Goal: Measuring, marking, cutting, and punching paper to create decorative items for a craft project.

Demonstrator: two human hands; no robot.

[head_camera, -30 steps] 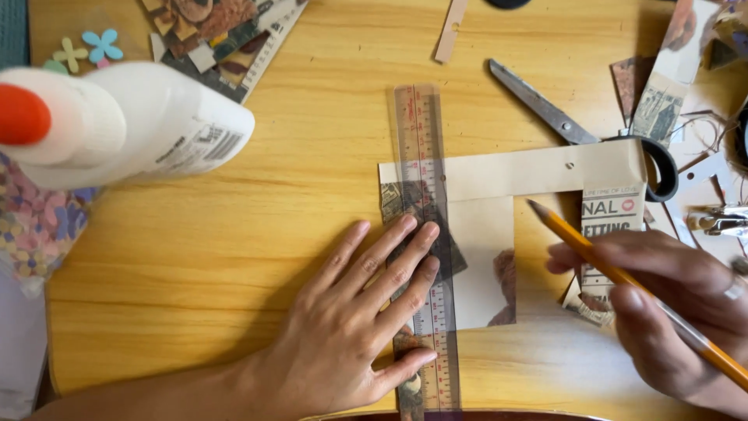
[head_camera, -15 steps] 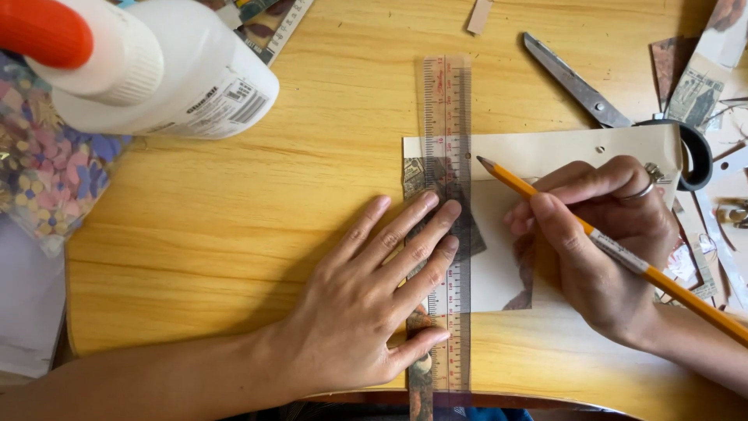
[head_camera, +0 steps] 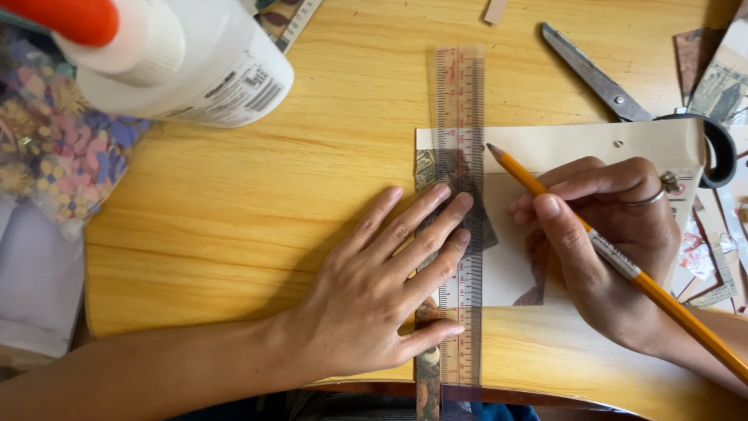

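Note:
My left hand [head_camera: 382, 288] lies flat with spread fingers on a clear plastic ruler [head_camera: 458, 101], pinning it upright over a cream paper sheet [head_camera: 561, 144] with a cut-out window and dark printed scraps under it. My right hand [head_camera: 604, 234] grips a yellow pencil [head_camera: 662, 300], its tip resting on the paper just right of the ruler's edge, near the sheet's top. A ring shows on one finger of the right hand.
A white glue bottle [head_camera: 171, 54] with an orange cap lies at the top left. Grey scissors [head_camera: 600, 82] rest at the top right beside paper clippings [head_camera: 717, 74]. A bag of coloured confetti [head_camera: 47, 148] sits at the left table edge.
My right hand has brought the pencil leftward to the ruler's edge, tip now on the paper. My left hand keeps pressing the ruler. The camera has moved closer.

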